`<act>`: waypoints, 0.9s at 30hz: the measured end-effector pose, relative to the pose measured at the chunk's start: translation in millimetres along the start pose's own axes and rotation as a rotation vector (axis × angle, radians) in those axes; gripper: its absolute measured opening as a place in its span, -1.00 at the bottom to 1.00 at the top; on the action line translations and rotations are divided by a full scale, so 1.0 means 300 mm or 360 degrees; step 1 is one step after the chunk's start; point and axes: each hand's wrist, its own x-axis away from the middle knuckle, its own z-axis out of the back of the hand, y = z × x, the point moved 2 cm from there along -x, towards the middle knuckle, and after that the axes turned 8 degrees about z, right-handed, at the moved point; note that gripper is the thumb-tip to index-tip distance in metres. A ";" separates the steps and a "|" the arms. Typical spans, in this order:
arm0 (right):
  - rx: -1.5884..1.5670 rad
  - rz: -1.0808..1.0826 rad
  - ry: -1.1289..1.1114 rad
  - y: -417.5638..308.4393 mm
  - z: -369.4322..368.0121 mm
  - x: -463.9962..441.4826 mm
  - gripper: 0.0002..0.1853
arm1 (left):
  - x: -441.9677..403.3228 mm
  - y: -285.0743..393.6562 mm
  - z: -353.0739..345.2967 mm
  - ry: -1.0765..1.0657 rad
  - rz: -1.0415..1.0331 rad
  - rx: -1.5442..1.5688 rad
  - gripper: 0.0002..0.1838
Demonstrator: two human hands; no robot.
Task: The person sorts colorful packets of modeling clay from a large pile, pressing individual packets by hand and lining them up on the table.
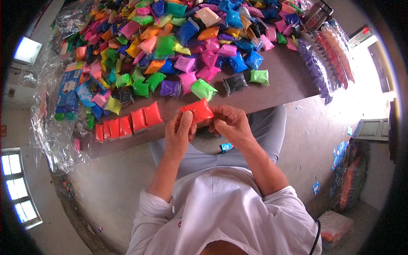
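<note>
A shiny red packet [199, 110] is held up at the table's near edge, in front of my body. My left hand [182, 126] grips its left end, with the thumb lying across the front. At the packet's right end, the fingers of my right hand [230, 122] are pinched together on its edge; part of the grip is hidden. Left of my hands, several similar red packets [138, 120] lie in a row along the edge. A light green packet [204, 90] lies just beyond the held one, with a black packet [235, 84] to its right.
A big pile of colourful packets [165, 46] covers the far part of the brown table [280, 80]. Clear plastic wrap [44, 123] hangs over the left side. Strips of packets [316, 70] lie at the right edge near a dark jar [318, 16]. Blue wrappers [340, 154] litter the floor.
</note>
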 end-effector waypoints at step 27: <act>-0.0047 0.0115 0.0150 -0.014 -0.039 0.013 -0.61 | 0.013 0.005 -0.037 0.0061 -0.0044 -0.0195 -0.66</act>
